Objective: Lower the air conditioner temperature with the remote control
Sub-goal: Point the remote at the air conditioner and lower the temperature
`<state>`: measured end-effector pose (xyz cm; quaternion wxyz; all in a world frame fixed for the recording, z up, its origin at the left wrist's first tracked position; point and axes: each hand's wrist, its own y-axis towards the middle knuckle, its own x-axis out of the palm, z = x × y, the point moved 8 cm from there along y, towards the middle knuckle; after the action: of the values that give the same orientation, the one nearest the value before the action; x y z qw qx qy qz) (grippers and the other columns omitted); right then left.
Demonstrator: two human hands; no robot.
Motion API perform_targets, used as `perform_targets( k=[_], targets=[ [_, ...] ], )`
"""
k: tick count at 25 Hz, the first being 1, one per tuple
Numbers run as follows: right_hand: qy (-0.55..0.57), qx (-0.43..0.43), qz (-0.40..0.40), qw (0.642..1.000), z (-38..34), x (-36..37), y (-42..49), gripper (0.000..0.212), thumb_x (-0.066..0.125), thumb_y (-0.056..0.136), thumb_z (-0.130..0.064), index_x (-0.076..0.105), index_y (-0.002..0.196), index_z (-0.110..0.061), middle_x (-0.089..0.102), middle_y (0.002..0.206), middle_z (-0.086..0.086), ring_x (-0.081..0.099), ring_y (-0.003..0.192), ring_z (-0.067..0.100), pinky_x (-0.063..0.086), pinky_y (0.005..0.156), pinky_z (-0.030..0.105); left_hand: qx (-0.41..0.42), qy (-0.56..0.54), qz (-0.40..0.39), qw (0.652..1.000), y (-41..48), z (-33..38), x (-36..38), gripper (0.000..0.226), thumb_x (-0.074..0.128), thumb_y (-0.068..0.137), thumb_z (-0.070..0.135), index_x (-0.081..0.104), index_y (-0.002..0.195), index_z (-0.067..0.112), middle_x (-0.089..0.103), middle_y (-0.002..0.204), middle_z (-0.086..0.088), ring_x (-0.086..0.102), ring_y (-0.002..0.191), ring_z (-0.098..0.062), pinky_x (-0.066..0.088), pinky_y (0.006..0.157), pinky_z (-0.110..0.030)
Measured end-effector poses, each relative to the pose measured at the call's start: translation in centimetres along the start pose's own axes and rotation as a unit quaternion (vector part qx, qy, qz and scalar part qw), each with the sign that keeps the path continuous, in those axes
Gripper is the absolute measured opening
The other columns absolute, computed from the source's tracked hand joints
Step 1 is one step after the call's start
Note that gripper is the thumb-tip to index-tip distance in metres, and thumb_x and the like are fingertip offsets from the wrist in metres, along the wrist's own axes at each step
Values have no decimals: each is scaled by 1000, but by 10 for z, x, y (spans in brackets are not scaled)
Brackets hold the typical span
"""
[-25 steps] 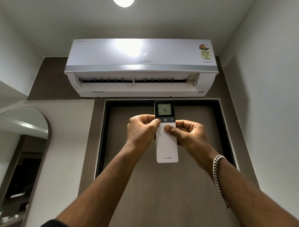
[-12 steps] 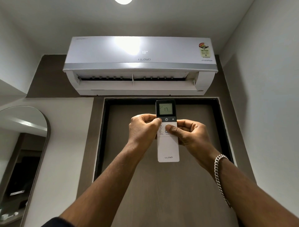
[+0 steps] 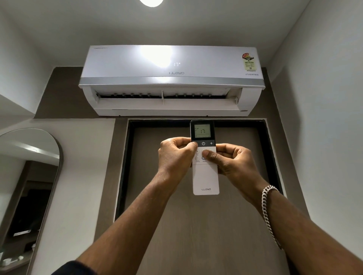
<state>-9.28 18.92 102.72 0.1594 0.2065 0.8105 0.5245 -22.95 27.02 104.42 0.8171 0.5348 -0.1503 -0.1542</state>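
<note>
A round ceiling light (image 3: 151,2) burns white at the top edge, clipped to pure glare, and it throws a blown-out reflection across the glossy front of the air conditioner (image 3: 170,64), right beside the 17 on its display. The room is moderately dim and grey, with soft shadow under the unit. Wide-angle distortion bends the walls and the mirror (image 3: 29,186) outward, and detail softens at the corners.

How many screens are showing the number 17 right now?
2. One is the small screen at the top of the remote control; the other glows on the front panel of the air conditioner, above the brand name. None seem hidden.
</note>
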Motion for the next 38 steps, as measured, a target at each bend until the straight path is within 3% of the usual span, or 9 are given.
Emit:
perform_targets(
  k=[5,7,15,21,24,32,35,38],
  targets=[
    [2,6,-3,1000,1,2,0,22,76,75,-22,68,94,-15,80,81,-6,78,79,12,60,59,20,-4,11,4,1000,0,1,-2,15,62,84,21,58,74,30,67,82,0,69,82,-18,58,65,-27],
    [-2,8,-3,1000,1,2,-1,28,76,71,-28,67,94,-15,80,83,-6,78,79,12,61,60,20,-5,18,3,1000,0,1,-2,15,62,84,21,58,73,29,67,82,0,69,82,-20,59,68,-31],
    [-8,16,3,1000,5,-1,0,17,75,80,-19,67,94,-15,79,85,-5,78,79,12,61,61,21,1,56,7,998,0,4,-1,15,62,83,21,58,70,26,67,81,-4,69,81,-22,61,74,-43],
    [-3,24,1,1000,5,-1,1,30,77,76,-21,68,101,-7,80,93,3,78,83,17,62,63,23,-5,46,4,999,0,3,-2,10,62,79,25,61,69,21,70,85,-10,70,83,-24,61,74,-46],
    [-6,24,3,1000,5,-4,1,22,76,78,-18,68,96,-11,80,91,2,78,81,15,61,61,21,-5,53,-1,999,2,2,0,13,61,83,20,60,71,23,70,86,-10,70,85,-24,61,73,-41],
    [-4,39,2,999,7,-6,-5,28,75,75,-21,68,100,-9,80,91,4,78,84,18,63,64,24,-5,34,-17,999,-1,-4,4,6,63,84,23,61,78,23,71,87,-5,71,84,-19,61,67,-33],
    [26,70,7,997,13,-10,-20,36,76,72,-21,69,102,-3,80,95,11,78,86,22,64,70,29,-29,12,-63,998,-11,-14,11,5,64,84,25,61,87,22,72,91,-5,73,81,-16,60,62,-25],
    [8,115,19,993,31,-19,-52,35,77,65,-25,68,93,-7,80,89,9,78,80,19,63,62,25,-84,-15,-120,989,-38,-41,24,8,63,86,23,61,92,19,73,90,-5,73,81,-16,61,65,-25]
  ],
)
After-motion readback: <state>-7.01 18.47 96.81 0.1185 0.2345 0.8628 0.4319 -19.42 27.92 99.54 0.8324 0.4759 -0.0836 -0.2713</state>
